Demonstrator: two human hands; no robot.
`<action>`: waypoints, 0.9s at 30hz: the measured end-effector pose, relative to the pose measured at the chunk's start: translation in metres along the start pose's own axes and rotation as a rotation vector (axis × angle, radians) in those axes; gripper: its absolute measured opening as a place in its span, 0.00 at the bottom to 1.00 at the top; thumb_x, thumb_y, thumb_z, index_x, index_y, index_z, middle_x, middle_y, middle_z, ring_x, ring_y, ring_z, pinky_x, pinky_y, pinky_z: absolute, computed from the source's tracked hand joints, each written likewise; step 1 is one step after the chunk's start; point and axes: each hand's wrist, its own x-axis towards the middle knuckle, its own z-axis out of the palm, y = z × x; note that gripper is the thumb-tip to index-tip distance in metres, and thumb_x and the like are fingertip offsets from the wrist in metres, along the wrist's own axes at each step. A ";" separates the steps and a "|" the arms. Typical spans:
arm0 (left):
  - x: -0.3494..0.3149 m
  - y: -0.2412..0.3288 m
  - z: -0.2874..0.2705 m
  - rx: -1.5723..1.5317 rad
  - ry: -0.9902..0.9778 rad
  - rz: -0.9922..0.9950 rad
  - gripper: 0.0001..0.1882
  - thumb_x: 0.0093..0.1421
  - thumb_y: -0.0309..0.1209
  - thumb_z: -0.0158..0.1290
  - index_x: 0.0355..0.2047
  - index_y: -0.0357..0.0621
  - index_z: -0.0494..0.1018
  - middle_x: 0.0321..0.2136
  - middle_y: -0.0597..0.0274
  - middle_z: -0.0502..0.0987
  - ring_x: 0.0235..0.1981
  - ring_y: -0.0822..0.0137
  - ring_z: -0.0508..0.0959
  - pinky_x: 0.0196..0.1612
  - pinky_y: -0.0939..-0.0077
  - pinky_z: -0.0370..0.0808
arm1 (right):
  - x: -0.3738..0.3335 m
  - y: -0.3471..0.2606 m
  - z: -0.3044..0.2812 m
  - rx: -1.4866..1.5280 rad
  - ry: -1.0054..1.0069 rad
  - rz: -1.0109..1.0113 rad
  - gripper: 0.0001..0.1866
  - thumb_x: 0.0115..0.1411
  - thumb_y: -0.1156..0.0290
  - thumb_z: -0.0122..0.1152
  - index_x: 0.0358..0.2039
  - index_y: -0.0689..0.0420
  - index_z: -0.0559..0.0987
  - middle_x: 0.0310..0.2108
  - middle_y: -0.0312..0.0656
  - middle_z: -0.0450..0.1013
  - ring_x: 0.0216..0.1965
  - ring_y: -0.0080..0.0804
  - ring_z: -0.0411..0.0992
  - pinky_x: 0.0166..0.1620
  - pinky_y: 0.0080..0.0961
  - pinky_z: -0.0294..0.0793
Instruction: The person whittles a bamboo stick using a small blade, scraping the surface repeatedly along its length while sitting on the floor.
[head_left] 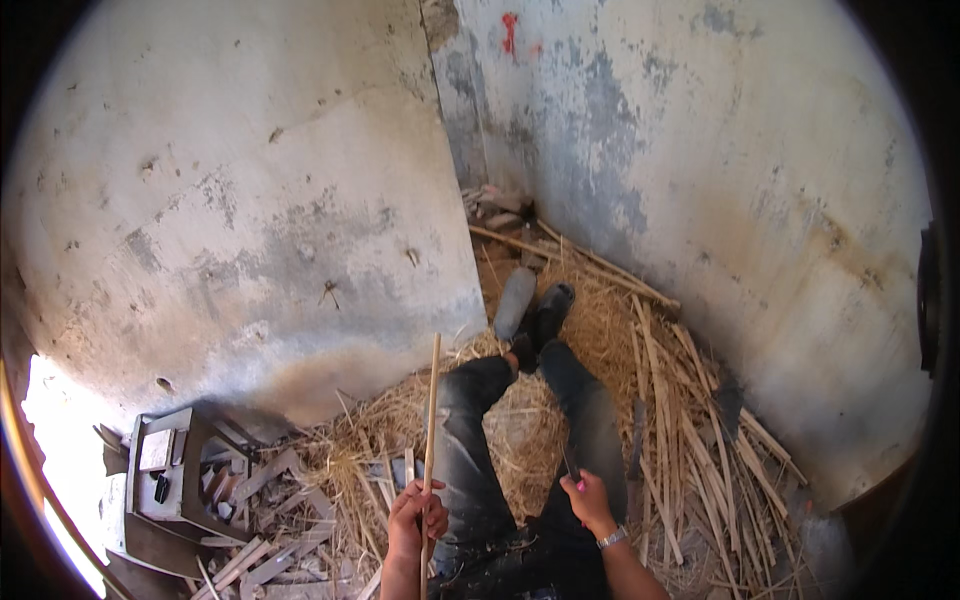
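My left hand (417, 512) is closed round a long, thin bamboo strip (432, 412), which stands nearly upright in front of my left thigh. In my right hand (589, 502), over the right thigh, is a small knife (571, 464). Its dark narrow blade points away from me, and a bit of pink-red handle shows between the fingers. The blade and the strip are apart. Fine straw-like shavings (520, 440) cover the ground between my outstretched legs.
Split bamboo strips (690, 440) lie piled to the right along the wall (740, 220). On the left, a dark wooden box-like stand (180, 470) sits beside scattered wood scraps (285, 540). A pale slab (300, 220) rises at the left. Bricks (502, 210) lie in the far corner.
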 end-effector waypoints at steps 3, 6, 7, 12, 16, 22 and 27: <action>-0.005 -0.006 -0.007 -0.017 0.034 0.031 0.15 0.71 0.35 0.52 0.48 0.35 0.72 0.15 0.66 0.61 0.12 0.73 0.60 0.16 0.78 0.58 | -0.005 -0.016 0.000 -0.031 -0.042 0.030 0.13 0.62 0.62 0.67 0.34 0.61 0.82 0.21 0.41 0.75 0.26 0.29 0.74 0.33 0.31 0.71; -0.009 -0.008 -0.006 0.021 0.048 0.028 0.15 0.70 0.35 0.52 0.48 0.35 0.72 0.16 0.66 0.61 0.13 0.73 0.60 0.16 0.79 0.58 | -0.003 -0.017 -0.004 -0.056 -0.065 0.041 0.13 0.63 0.63 0.67 0.34 0.61 0.82 0.20 0.42 0.73 0.25 0.28 0.73 0.32 0.31 0.70; -0.008 -0.009 -0.005 0.013 0.039 0.027 0.14 0.70 0.34 0.52 0.48 0.35 0.73 0.16 0.66 0.62 0.13 0.74 0.61 0.17 0.79 0.58 | -0.001 -0.024 -0.007 -0.058 -0.069 0.057 0.12 0.63 0.63 0.67 0.34 0.61 0.82 0.21 0.42 0.73 0.25 0.28 0.73 0.32 0.31 0.70; -0.010 -0.010 -0.005 0.027 0.058 0.036 0.14 0.71 0.34 0.52 0.48 0.35 0.73 0.16 0.66 0.62 0.13 0.73 0.61 0.17 0.79 0.58 | -0.004 -0.019 0.001 -0.150 -0.078 0.013 0.15 0.64 0.61 0.67 0.33 0.61 0.81 0.20 0.46 0.73 0.23 0.35 0.73 0.31 0.36 0.69; -0.004 -0.009 -0.004 0.024 0.038 0.045 0.14 0.71 0.34 0.51 0.48 0.36 0.73 0.16 0.66 0.61 0.13 0.73 0.61 0.17 0.79 0.58 | -0.002 -0.019 -0.001 -0.155 -0.108 0.039 0.16 0.64 0.60 0.67 0.32 0.62 0.79 0.20 0.49 0.72 0.23 0.43 0.73 0.31 0.38 0.69; 0.002 -0.009 0.004 0.058 -0.011 0.055 0.13 0.71 0.34 0.50 0.48 0.36 0.73 0.16 0.65 0.61 0.13 0.72 0.61 0.17 0.79 0.58 | -0.002 -0.033 -0.007 -0.100 -0.081 0.048 0.17 0.64 0.59 0.67 0.32 0.63 0.78 0.20 0.52 0.71 0.24 0.50 0.73 0.30 0.42 0.67; 0.004 -0.011 0.013 0.095 -0.042 0.051 0.14 0.71 0.34 0.51 0.48 0.35 0.73 0.16 0.65 0.61 0.13 0.73 0.61 0.17 0.79 0.58 | -0.004 -0.034 -0.012 -0.116 -0.052 0.030 0.13 0.63 0.63 0.66 0.33 0.61 0.81 0.22 0.51 0.76 0.26 0.50 0.77 0.31 0.43 0.71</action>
